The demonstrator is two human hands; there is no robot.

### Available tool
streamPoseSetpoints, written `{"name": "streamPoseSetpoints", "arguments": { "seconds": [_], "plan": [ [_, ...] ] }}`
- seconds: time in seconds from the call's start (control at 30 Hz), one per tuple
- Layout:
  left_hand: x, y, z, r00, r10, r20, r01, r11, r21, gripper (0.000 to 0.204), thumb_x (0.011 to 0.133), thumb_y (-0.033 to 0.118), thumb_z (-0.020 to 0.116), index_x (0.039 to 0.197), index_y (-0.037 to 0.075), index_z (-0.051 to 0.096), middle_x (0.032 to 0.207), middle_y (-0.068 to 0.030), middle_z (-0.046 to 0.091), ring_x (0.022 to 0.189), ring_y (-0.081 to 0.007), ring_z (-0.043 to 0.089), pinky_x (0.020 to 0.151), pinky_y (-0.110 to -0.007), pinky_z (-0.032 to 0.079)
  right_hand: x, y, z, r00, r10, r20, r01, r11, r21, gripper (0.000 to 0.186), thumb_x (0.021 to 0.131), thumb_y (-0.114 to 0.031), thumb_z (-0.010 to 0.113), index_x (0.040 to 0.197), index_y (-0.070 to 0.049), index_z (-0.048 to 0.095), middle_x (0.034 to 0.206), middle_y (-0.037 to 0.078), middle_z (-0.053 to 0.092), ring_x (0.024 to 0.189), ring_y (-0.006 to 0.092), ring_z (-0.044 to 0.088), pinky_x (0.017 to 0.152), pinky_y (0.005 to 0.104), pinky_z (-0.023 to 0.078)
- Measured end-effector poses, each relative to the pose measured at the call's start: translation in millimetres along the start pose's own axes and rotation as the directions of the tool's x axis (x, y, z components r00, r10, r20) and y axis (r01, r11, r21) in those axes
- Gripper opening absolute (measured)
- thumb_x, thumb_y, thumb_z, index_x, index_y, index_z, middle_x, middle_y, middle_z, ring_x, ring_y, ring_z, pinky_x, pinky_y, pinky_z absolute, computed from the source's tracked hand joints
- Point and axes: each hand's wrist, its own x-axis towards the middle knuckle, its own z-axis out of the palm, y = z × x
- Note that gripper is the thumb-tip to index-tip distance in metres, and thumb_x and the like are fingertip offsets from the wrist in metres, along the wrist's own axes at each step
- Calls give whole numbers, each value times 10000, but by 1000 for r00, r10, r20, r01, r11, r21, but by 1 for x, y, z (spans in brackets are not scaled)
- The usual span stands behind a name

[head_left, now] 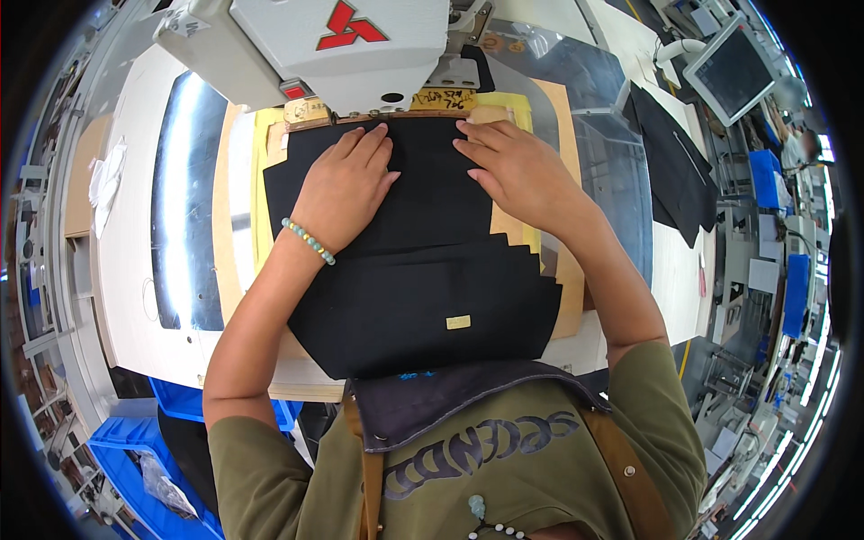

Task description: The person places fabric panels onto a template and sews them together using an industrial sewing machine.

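A black fabric panel (427,202) lies under both of my hands, its far edge meeting a narrow brown bar (405,114) at the foot of a white industrial sewing machine head (337,49). My left hand (346,184) presses flat on the cloth, fingers stretched toward the bar. On the right edge of the panel rests my right hand (517,171), fingers extended and slightly apart. Closer to me, more black fabric with stepped edges (387,310) hangs toward my lap and carries a small yellow label (458,321). Yellow sheet material (262,198) shows beneath the cloth.
Clear plates (187,207) flank the work on the white table. Further black pieces (673,166) lie at the right, below a monitor (733,67). A white cloth (106,187) is at the far left. Blue bins (117,441) stand at lower left.
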Motion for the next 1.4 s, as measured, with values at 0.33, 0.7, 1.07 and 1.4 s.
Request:
{"name": "streamPoseSetpoints", "arguments": {
  "seconds": [0.33,0.7,1.07,1.4],
  "plan": [
    [18,28,0,997,56,48,-51,994,-95,438,956,178,740,1321,-48,659,1444,-186,638,1344,-364,588,1169,-443,472,0,3,5,998,-57,-35,58,998,10,374,967,-164,714,1313,-23,722,1464,118,650,1247,304,616,1093,416,523],
    [27,39,11,994,93,51,-85,987,-134,476,962,158,728,1378,-52,634,1510,-196,601,1418,-358,556,1210,-431,452,1,9,12,995,-89,-42,92,993,76,383,976,-188,711,1317,-12,711,1466,131,650,1346,312,586,1124,441,496],
    [21,27,0,997,34,69,-28,996,-89,484,959,167,734,1389,-32,635,1489,-185,621,1370,-359,587,1184,-431,469,-27,-23,-48,945,-291,-151,321,912,255,338,972,-188,685,1276,-52,740,1401,121,702,1256,325,669,1054,479,541],
    [11,5,-12,1000,-8,-3,8,986,-166,411,942,131,757,1328,11,686,1413,-135,685,1315,-349,626,1129,-432,509,-51,-133,-123,583,-437,-685,804,430,410,254,1010,-198,697,1219,-110,811,1322,124,748,925,255,688,826,376,591]
  ]
}}
